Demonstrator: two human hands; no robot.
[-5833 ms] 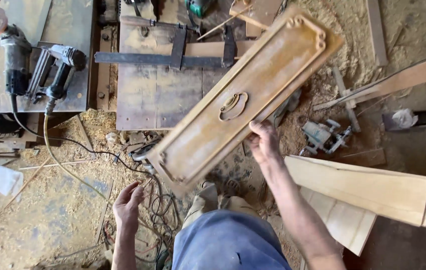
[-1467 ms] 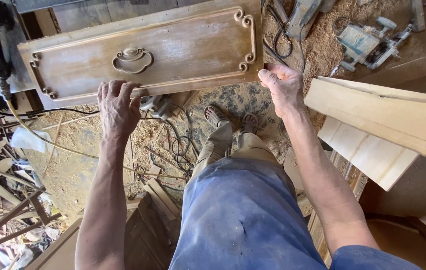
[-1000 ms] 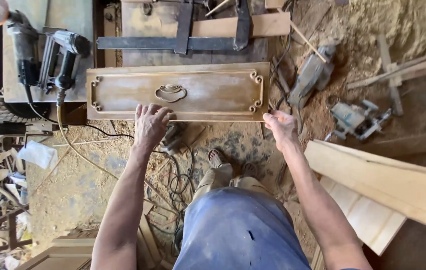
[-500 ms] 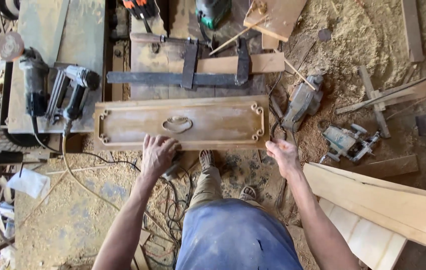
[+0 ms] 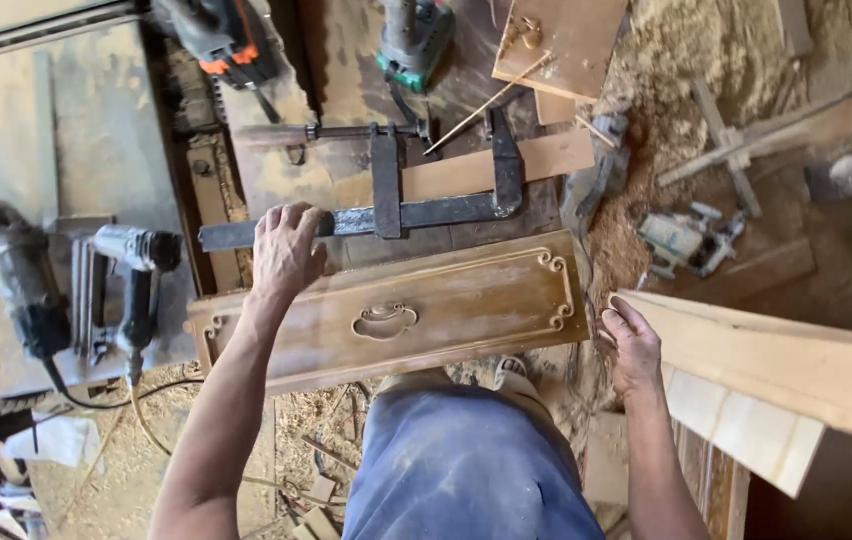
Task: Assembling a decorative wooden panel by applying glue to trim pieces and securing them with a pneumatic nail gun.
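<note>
Head view: carved wooden panel (image 5: 416, 312) lies across the bench (image 5: 276, 180). Left hand (image 5: 286, 250), fingers curled, rests on the bar clamp (image 5: 386, 212) at eleven o'clock; right hand (image 5: 632, 345), fingers loosely bent, hangs at three o'clock.

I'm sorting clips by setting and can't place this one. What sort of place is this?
Most likely a woodworking shop. A carved wooden panel lies on a workbench beside a metal bar clamp, power tools sit close by, and sawdust covers the floor.
</note>
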